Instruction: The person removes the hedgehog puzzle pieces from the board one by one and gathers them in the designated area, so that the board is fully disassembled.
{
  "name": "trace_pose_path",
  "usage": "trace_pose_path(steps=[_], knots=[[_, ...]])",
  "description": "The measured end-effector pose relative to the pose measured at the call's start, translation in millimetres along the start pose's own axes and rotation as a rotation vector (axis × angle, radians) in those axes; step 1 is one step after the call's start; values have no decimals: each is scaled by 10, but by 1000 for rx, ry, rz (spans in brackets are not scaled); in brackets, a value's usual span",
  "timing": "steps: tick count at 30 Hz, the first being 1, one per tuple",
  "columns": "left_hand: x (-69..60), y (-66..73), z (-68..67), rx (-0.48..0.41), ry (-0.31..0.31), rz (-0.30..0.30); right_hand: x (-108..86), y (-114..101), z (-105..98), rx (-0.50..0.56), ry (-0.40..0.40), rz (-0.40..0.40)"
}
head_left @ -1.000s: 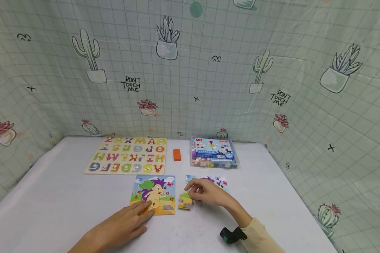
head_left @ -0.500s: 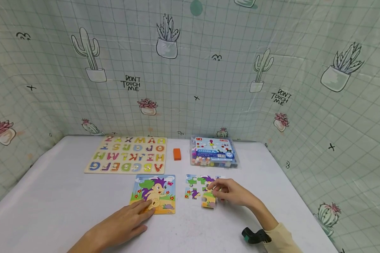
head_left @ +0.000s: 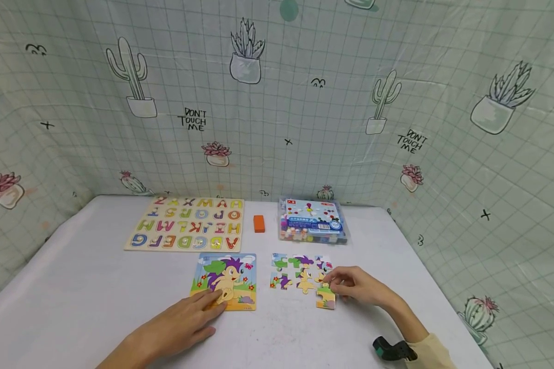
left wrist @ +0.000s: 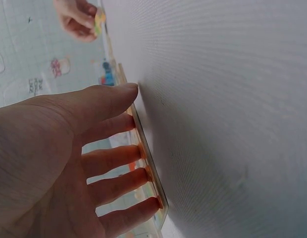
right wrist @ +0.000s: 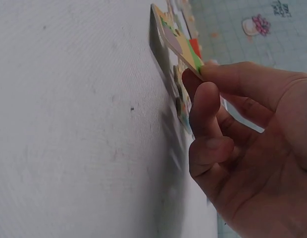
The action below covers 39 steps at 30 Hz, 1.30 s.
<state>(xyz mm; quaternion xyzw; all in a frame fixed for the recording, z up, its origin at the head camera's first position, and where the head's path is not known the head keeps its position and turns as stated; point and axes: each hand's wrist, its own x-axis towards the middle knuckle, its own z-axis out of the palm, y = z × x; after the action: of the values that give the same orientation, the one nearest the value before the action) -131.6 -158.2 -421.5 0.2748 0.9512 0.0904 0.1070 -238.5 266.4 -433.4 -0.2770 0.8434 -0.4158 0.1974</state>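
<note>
My right hand (head_left: 357, 285) pinches a jigsaw piece (head_left: 325, 298) with yellow, green and purple print by its edge. In the right wrist view that jigsaw piece (right wrist: 176, 39) is tilted and raised off the table, between thumb and fingertip. Just behind it lie several other jigsaw pieces (head_left: 305, 281) in loose rows, partly joined or close together; I cannot tell which touch. My left hand (head_left: 184, 323) rests with extended fingers on the lower left of a square hedgehog picture board (head_left: 234, 279). In the left wrist view the fingers (left wrist: 119, 188) press on its edge.
A wooden alphabet board (head_left: 184, 225) lies at the back left. Beside it is an orange block (head_left: 258, 224). A clear plastic box (head_left: 312, 221) with a printed sheet and coloured parts sits at the back right. A patterned curtain (head_left: 277, 102) hangs behind the white table (head_left: 268, 338).
My right hand has carried the jigsaw piece rightward, from beside the hedgehog board to the right side of the loose pieces, uncovering them. The left hand stays on the board.
</note>
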Motion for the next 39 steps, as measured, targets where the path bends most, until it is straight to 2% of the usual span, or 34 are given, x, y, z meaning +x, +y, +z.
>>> trace_pose_path(steps=[10, 28, 33, 39], knots=[[-4, 7, -5, 7, -2, -5, -58, 101, -51, 5, -10, -18], [-4, 15, -6, 6, -4, -14, -93, 44, -79, -40, 23, 6], [-4, 11, -9, 3, -4, -11, -33, -21, -26, -68, 45, -2], [-10, 0, 6, -3, 18, -5, 135, -164, 117, -129, 57, -22]])
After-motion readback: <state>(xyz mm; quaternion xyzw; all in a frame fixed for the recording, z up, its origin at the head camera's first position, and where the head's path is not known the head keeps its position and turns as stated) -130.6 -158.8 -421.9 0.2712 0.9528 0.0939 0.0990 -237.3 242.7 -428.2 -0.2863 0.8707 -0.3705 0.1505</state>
